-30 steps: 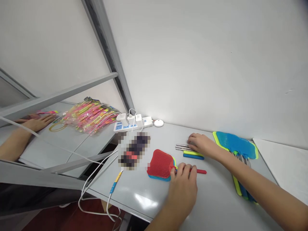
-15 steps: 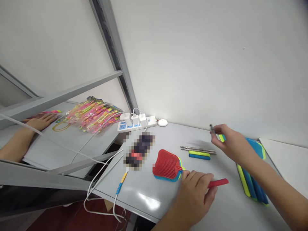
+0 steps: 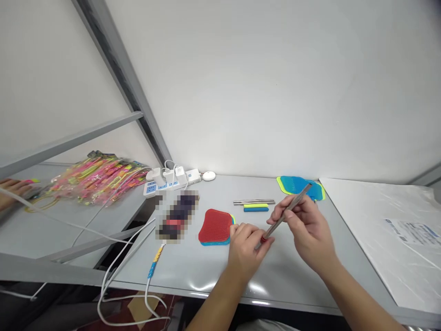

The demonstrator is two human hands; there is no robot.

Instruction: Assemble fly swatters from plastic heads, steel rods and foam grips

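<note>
My left hand (image 3: 245,248) is closed around a red handle (image 3: 264,239), which it mostly covers; only a small red piece shows by the thumb. My right hand (image 3: 310,225) pinches a slim metal rod (image 3: 289,209), slanting up to the right. The rod's lower end meets the red handle at my left fingertips; whether it is inside or beside it I cannot tell. Left of my left hand lies a red mesh fly swatter head (image 3: 216,226) stacked over a blue one (image 3: 215,242), with a yellow edge showing. Behind are metal rods (image 3: 253,202), a yellow handle (image 3: 255,206) and a blue handle (image 3: 255,209).
Blue and yellow mesh heads (image 3: 296,185) lie near the wall. A white wrapped package (image 3: 375,220) covers the right side. Left are a blurred-out object (image 3: 179,216), cables, a power strip (image 3: 165,185) and bagged colourful items (image 3: 99,179). Another person's hand (image 3: 15,191) shows far left.
The view has turned right. My right hand has brought the metal rod from the back of the table to my left hand, where it meets the red handle.
</note>
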